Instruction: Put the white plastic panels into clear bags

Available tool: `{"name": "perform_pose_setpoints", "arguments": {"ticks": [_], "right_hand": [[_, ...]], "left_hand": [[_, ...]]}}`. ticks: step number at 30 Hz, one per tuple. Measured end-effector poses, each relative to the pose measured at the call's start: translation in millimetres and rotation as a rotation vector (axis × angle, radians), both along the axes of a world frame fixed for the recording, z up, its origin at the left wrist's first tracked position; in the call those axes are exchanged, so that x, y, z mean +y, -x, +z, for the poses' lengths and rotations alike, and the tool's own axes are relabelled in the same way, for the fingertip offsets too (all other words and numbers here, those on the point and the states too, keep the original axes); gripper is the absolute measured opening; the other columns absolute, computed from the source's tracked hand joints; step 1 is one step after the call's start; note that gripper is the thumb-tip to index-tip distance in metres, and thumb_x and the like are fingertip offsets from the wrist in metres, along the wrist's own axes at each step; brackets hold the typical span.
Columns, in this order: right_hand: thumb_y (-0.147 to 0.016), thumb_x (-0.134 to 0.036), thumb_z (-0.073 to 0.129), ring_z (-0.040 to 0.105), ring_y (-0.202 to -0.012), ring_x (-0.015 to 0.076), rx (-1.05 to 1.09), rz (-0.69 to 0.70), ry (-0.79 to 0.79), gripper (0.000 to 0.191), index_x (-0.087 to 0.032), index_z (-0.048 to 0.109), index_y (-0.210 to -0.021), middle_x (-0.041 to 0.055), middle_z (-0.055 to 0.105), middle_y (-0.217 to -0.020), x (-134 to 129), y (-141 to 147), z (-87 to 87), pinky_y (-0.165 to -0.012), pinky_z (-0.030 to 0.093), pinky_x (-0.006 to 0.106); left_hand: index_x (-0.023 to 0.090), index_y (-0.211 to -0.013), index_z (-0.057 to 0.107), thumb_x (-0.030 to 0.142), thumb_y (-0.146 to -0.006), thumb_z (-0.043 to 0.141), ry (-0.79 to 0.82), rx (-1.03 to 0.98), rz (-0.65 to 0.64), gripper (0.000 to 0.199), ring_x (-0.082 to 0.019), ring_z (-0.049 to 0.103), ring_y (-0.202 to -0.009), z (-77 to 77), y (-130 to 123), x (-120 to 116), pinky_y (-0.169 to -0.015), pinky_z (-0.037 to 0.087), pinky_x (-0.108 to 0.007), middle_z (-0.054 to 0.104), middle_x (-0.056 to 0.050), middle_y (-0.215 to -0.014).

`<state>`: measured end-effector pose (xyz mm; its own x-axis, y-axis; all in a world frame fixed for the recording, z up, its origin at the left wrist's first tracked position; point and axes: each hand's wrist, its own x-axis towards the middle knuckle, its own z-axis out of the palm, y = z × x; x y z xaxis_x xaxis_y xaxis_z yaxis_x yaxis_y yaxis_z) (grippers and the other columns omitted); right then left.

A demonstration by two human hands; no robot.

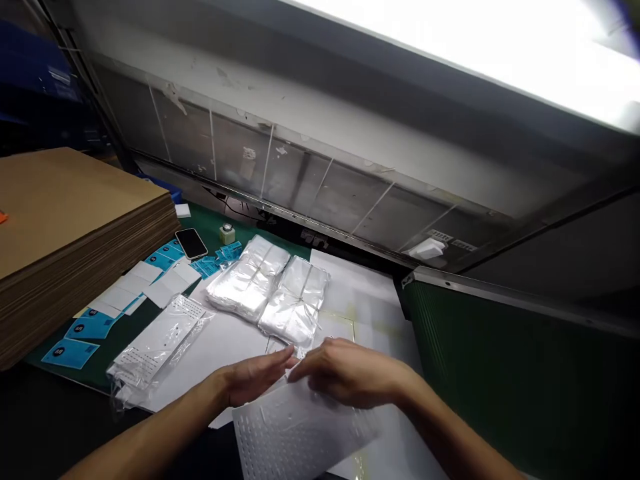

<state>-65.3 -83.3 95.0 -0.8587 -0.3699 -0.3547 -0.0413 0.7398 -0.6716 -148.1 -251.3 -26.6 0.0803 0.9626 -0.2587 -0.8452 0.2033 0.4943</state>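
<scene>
Left of the held sheet (pixel 300 433), blue cards (pixel 71 353) bear illegible print.

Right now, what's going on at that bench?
A person has both bare hands over a white sheet with rows of small holes or bumps: the right hand is at its upper edge, and the left hand is close beside it, fingers nearly meeting. Just beyond lie two tied bundles of clear plastic bags. To the left are a bagged white item, blue cards, a phone and a stack of cardboard.
</scene>
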Motion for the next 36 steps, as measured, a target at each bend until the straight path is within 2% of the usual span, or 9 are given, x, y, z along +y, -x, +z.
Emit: {"name": "perform_pose_setpoints", "arguments": {"ticks": [3, 7, 10, 13, 16, 21, 26, 30, 36], "right_hand": [[-0.082, -0.016, 0.053, 0.057, -0.105, 0.0255, 0.249, -0.170, -0.098, 0.034, -0.033, 0.067, -0.108, 0.0013, 0.065, -0.113, -12, 2, -12.7, -0.092, 0.042, 0.043], [-0.082, -0.036, 0.058, 0.048, -0.117, 0.0292, 0.532, -1.006, 0.038, 0.024, -0.033, 0.060, -0.106, 0.0054, 0.056, -0.123, -29, -38, -47.5, -0.098, 0.039, 0.050], [-0.073, -0.051, 0.065, 0.055, -0.107, 0.0315, 0.258, -1.465, 0.367, 0.039, -0.031, 0.056, -0.105, 0.0083, 0.061, -0.112, -56, -65, -102.0, -0.093, 0.044, 0.051], [-0.063, -0.056, 0.071, 0.060, -0.099, 0.0317, 0.046, -1.487, 0.735, 0.053, -0.027, 0.056, -0.104, 0.0079, 0.066, -0.103, -87, -72, -154.5, -0.089, 0.048, 0.046], [-0.064, -0.056, 0.071, 0.059, -0.102, 0.0310, 0.047, -1.506, 0.900, 0.056, -0.027, 0.057, -0.110, 0.0062, 0.066, -0.108, -99, -69, -179.3, -0.086, 0.049, 0.043], [-0.068, -0.059, 0.067, 0.060, -0.101, 0.0316, -0.034, -1.615, 0.973, 0.049, -0.021, 0.061, -0.097, 0.0076, 0.069, -0.097, -87, -75, -187.9, -0.082, 0.050, 0.041], [-0.062, -0.058, 0.073, 0.060, -0.105, 0.0305, -0.049, -1.789, 1.016, 0.082, -0.025, 0.039, -0.128, 0.0116, 0.061, -0.118, -94, -83, -204.7, -0.085, 0.048, 0.041], [-0.051, -0.056, 0.080, 0.062, -0.100, 0.0352, -0.104, -1.781, 1.137, 0.106, -0.018, 0.031, -0.137, 0.0149, 0.066, -0.106, -89, -89, -207.0, -0.085, 0.047, 0.047], [-0.060, -0.060, 0.072, 0.066, -0.092, 0.0354, -0.026, -1.930, 0.921, 0.103, -0.026, 0.023, -0.143, 0.0127, 0.065, -0.113, -51, -108, -184.1, -0.074, 0.052, 0.048]], "left_hand": [[0.015, -0.119, 0.059, 0.041, -0.085, 0.057, -0.027, 0.092, 0.060, 0.043, -0.031, 0.056, -0.112, 1.5, -3, -12, -0.101, 0.036, -0.046, 0.067, -0.012, -0.110], [0.015, -0.129, 0.050, 0.031, -0.080, 0.066, 0.063, 0.016, 0.272, 0.054, -0.034, 0.057, -0.110, -7.6, -4, -34, -0.093, 0.043, -0.046, 0.062, -0.016, -0.117], [0.016, -0.132, 0.045, 0.033, -0.084, 0.061, 0.141, -0.084, 0.444, 0.053, -0.032, 0.056, -0.112, -20.9, -12, -38, -0.094, 0.043, -0.045, 0.061, -0.016, -0.119], [0.019, -0.133, 0.043, 0.035, -0.085, 0.059, 0.182, -0.107, 0.509, 0.053, -0.031, 0.057, -0.111, -32.3, -24, -32, -0.095, 0.043, -0.046, 0.062, -0.015, -0.118], [0.019, -0.131, 0.045, 0.036, -0.083, 0.061, 0.256, -0.035, 0.502, 0.053, -0.030, 0.059, -0.109, -40.6, -33, -25, -0.095, 0.044, -0.044, 0.063, -0.014, -0.117], [0.017, -0.128, 0.049, 0.043, -0.077, 0.067, 0.363, 0.045, 0.459, 0.060, -0.031, 0.062, -0.102, -60.2, -45, -19, -0.091, 0.047, -0.044, 0.065, -0.015, -0.113], [0.016, -0.123, 0.053, 0.051, -0.074, 0.066, 0.473, 0.227, 0.450, 0.061, -0.030, 0.064, -0.094, -92.0, -57, -15, -0.083, 0.051, -0.040, 0.066, -0.015, -0.110], [0.012, -0.116, 0.058, 0.059, -0.086, 0.042, 0.494, 0.758, 0.306, 0.058, -0.028, 0.066, -0.085, -113.7, -43, -4, -0.070, 0.053, -0.038, 0.068, -0.015, -0.101], [0.017, -0.108, 0.058, 0.039, -0.094, 0.038, 0.340, 1.423, 0.216, 0.033, -0.022, 0.054, -0.107, -155.8, 14, 66, -0.094, 0.040, -0.039, 0.061, -0.009, -0.111]]}}
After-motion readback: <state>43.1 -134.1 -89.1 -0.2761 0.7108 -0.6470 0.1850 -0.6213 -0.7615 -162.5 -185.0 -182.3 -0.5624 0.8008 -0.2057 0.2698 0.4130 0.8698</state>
